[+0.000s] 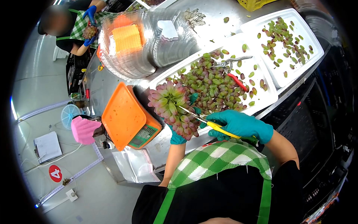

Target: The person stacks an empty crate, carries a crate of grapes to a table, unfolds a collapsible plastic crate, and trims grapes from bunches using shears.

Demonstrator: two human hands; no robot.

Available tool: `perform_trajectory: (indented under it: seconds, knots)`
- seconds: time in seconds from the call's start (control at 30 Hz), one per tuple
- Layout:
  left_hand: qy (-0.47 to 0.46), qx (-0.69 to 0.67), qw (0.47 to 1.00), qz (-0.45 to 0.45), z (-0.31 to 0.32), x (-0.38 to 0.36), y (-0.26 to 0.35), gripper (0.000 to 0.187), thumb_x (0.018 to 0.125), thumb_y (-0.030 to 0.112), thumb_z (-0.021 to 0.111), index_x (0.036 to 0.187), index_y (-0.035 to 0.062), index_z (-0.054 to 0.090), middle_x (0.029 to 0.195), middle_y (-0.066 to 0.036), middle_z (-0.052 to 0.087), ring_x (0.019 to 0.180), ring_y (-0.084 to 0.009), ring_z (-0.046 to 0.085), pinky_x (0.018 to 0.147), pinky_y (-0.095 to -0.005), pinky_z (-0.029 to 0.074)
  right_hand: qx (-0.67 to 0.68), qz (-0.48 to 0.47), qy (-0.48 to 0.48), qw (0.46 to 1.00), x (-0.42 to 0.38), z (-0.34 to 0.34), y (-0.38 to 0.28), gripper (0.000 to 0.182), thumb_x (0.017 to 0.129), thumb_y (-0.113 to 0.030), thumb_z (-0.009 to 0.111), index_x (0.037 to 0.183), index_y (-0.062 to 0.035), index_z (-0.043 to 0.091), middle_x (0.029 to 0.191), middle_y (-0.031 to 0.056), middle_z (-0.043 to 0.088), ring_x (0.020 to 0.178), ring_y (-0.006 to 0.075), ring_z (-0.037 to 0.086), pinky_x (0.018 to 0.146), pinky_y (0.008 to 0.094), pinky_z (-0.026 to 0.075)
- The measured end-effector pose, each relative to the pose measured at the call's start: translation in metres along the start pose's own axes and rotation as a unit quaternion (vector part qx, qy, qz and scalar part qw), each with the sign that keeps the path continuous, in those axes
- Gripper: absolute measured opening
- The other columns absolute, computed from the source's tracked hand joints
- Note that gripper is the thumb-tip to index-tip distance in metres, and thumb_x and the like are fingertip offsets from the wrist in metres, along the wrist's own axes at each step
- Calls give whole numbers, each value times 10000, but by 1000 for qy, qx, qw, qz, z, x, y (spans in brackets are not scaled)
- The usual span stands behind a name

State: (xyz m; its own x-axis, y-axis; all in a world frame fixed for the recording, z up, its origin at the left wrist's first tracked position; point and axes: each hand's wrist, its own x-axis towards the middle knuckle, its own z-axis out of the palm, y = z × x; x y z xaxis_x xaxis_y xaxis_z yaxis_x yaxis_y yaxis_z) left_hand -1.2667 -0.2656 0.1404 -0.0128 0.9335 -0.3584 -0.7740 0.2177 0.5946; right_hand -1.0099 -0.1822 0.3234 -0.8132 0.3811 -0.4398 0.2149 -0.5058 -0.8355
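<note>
Teal gloves: the left hand, mostly hidden, has fingers closed behind the grape bunch at the tray's left end. The right hand is curled around yellow scissors — tips overlapping the bunch. An orange scale crowds the left (barely any gap), while the tray's right end — white between scattered grapes — leaves more room.

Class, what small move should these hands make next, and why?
Probably a careful snip at the bunch of grapes: the left hand supports it, the right hand holds the yellow-handled scissors, and their blades reach over it.
</note>
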Motion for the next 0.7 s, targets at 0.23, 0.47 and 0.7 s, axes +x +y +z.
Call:
perform_trajectory:
  seconds: [0.23,0.47,0.7]
  knots:
    - [-35,142,989,11,57,-11,5,409,816,339,425,1148,101,403,1061,-47,502,964,-205,478,838,-336,398,-214,-70,81,971,11,7,11,451,764,-341,600,1085,-50,473,845,103,603,643,193,589,588,300,458]
    - [-152,-49,987,34,68,-2,9,402,839,284,404,1179,71,367,1136,-62,458,1018,-190,449,868,-317,383,-315,-82,167,931,13,18,13,391,776,-391,526,1025,-91,491,736,128,590,635,324,568,538,408,434]
    - [-199,-72,976,55,75,1,8,398,862,229,384,1209,40,330,1210,-77,414,1071,-176,421,897,-299,369,-306,-119,202,923,16,20,16,347,768,-376,540,970,-94,521,686,121,582,601,324,562,516,409,430]
